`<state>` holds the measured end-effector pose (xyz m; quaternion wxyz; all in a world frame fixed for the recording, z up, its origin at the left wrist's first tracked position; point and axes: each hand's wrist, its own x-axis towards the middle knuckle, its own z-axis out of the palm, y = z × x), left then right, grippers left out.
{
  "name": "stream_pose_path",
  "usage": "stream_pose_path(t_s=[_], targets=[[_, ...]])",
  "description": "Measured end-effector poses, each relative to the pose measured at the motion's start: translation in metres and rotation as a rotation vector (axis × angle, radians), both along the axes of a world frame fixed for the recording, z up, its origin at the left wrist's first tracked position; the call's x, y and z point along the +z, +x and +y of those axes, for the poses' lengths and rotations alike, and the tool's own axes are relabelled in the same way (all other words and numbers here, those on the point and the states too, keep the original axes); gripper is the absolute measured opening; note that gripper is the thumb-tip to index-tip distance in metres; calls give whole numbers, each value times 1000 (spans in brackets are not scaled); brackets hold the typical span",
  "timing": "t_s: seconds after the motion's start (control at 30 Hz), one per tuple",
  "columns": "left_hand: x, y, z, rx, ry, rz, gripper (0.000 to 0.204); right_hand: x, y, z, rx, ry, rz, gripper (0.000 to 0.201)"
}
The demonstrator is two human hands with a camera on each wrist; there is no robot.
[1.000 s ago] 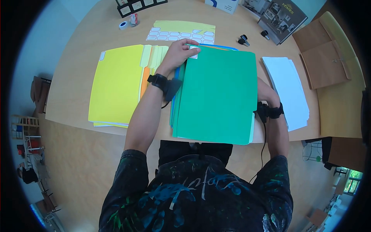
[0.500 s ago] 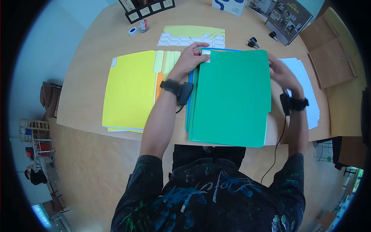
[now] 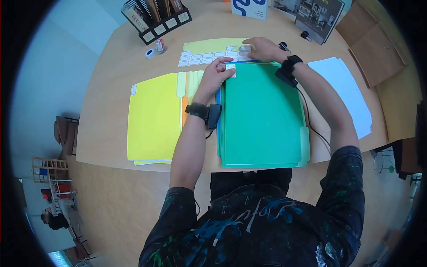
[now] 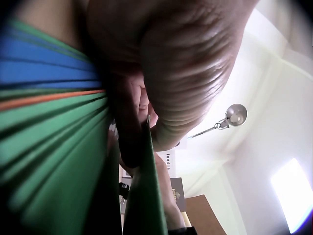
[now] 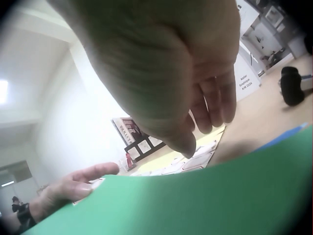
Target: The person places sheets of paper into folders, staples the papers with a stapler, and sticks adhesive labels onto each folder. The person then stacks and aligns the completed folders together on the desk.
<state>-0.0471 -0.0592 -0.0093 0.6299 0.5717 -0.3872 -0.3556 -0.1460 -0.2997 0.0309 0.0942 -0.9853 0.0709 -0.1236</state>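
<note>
My left hand (image 3: pixel 213 81) pinches the top left corner of a green folder (image 3: pixel 264 115), thumb on the white label (image 3: pixel 231 71) there. In the left wrist view that green sheet stands between thumb and fingers, apart from the blue folders (image 4: pixel 44 66) and other green ones below. Beyond the stack's top edge, my right hand (image 3: pixel 265 49) hovers over the right end of a label sheet (image 3: pixel 207 58). Its fingers reach out nearly straight in the right wrist view, thumb apart from them and nothing visible between.
To the left lies a stack of yellow folders (image 3: pixel 153 118); white paper (image 3: pixel 342 95) is on the right. Farther back are a black organizer (image 3: pixel 165 29) with books, a tape roll (image 3: pixel 150 53), a small red-and-white box (image 3: pixel 159 45) and an upright dark book (image 3: pixel 318 20).
From behind the green folder's right edge, my right hand has come out and crossed over its top to the label sheet. My left hand keeps its hold at the corner.
</note>
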Motion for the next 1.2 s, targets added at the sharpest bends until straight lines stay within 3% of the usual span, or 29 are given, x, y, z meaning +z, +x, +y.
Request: stream_pose_path(t_s=[0.07, 0.3, 0.5, 0.57, 0.73, 0.93, 1.1, 1.2], targets=[[-2, 1, -1, 0, -16, 11, 44, -2, 3, 11, -82, 111, 144, 48], [1, -1, -1, 6, -17, 36, 40, 3, -6, 10, -12, 64, 95, 45], [1, -1, 1, 20, 3, -3, 36, 21, -31, 48, -4, 405, -43, 46], [-1, 2, -1, 17, 7, -17, 34, 8, -39, 70, 60, 337, -231, 51], [-10, 9, -5, 55, 11, 36, 33, -11, -39, 93, 10, 373, -185, 69], [1, 0, -1, 58, 36, -29, 32, -14, -30, 86, -61, 459, -82, 52], [-1, 2, -2, 46, 13, 4, 31, -15, -34, 82, -74, 548, -163, 35], [1, 1, -1, 54, 15, 20, 30, -11, -49, 69, -91, 487, -226, 35]])
